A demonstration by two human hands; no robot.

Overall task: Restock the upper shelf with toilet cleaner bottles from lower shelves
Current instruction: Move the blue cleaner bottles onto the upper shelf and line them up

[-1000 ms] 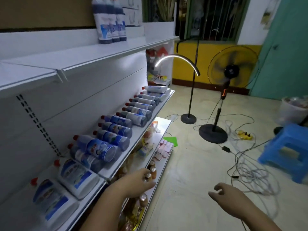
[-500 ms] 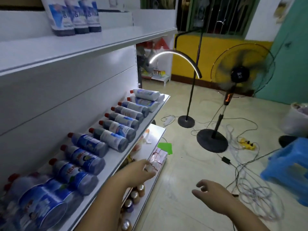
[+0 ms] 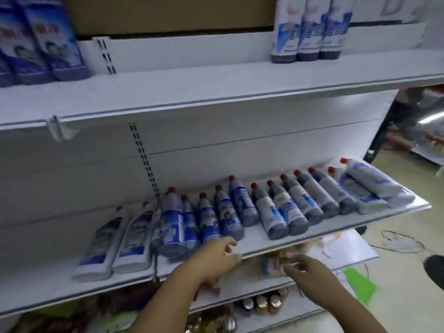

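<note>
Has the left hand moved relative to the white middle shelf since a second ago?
Yes. The left hand has gone up and in: from below the white middle shelf's front edge to over it, beside the lying red-capped bottles.

Toilet cleaner bottles [image 3: 276, 207] lie in a row on the lower shelf [image 3: 312, 229] (red caps toward the back wall). Above it, three bottles [image 3: 310, 30] stand upright on the upper shelf [image 3: 192, 92]. Both hands, left [image 3: 217, 257] and right [image 3: 310, 272], hover empty at the lower shelf's front edge.

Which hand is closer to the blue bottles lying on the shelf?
The left hand. It reaches right up to the bases of the blue bottles, empty. The right hand hangs lower and off to the right, in front of the shelf below.
</note>
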